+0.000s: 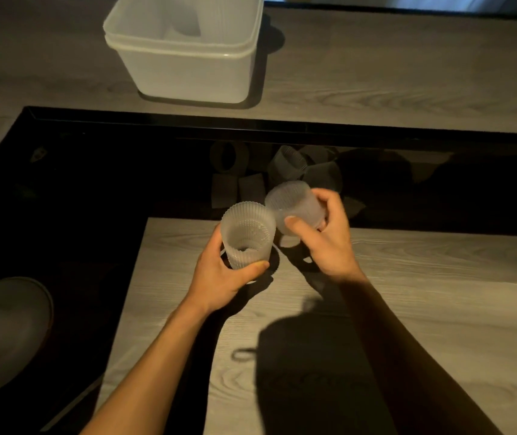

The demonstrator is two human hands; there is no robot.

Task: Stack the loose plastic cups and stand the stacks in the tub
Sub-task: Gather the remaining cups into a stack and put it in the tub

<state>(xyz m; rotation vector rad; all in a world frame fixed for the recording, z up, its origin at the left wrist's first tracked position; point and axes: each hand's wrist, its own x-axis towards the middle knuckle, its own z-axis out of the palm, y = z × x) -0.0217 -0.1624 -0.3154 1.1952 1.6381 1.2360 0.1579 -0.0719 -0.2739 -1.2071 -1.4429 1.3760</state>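
Observation:
My left hand (222, 274) grips a ribbed translucent plastic cup (247, 233) upright, its mouth facing up. My right hand (329, 240) holds a second ribbed cup (294, 208) tilted on its side, its rim touching the first cup's rim. Several more loose cups (291, 166) lie on their sides on the dark glossy surface just beyond my hands. The white translucent tub (188, 73) stands at the far side of the wooden top, with a cup stack (185, 23) inside it near the back.
A black glossy panel (62, 183) runs across the middle and down the left side. A round grey dish-like object (9, 334) lies at the lower left. A small dark loop (244, 354) rests on the wooden board near my arms.

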